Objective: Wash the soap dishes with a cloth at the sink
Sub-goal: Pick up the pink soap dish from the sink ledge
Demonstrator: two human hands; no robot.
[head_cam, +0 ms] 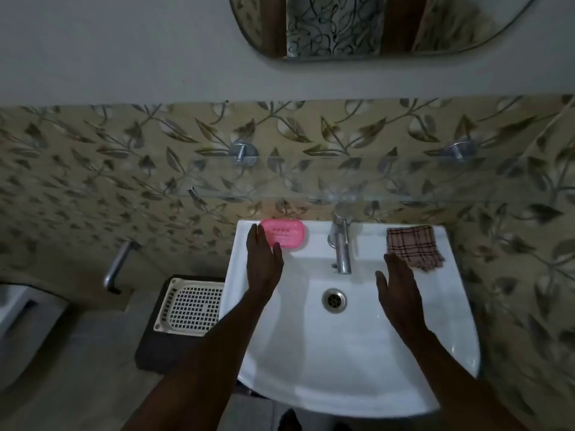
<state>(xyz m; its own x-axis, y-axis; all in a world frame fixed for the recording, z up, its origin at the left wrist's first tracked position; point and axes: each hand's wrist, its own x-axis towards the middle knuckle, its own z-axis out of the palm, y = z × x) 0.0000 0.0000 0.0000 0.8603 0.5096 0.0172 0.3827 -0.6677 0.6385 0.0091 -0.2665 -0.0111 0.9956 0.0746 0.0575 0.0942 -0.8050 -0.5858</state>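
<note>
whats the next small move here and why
Probably curl the left hand round the pink soap dish and lift it off the sink ledge: its straight fingers lie at the dish's edge, holding nothing, and the right hand is open beside the checked cloth.

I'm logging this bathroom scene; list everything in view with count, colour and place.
soap dish: 1, pink, sink's back-left ledge
cloth: 1, brown checked, sink's back-right ledge
tap: 1, chrome, back centre
drain: 1, metal, basin middle
sink: 1, white, centre
grid tray: 1, cream, left of sink
glass shelf: 1, clear, wall above tap
mirror: 1, dark-edged, upper wall
left hand: 1, fingers straight, at the soap dish
right hand: 1, fingers straight, over basin near cloth
</note>
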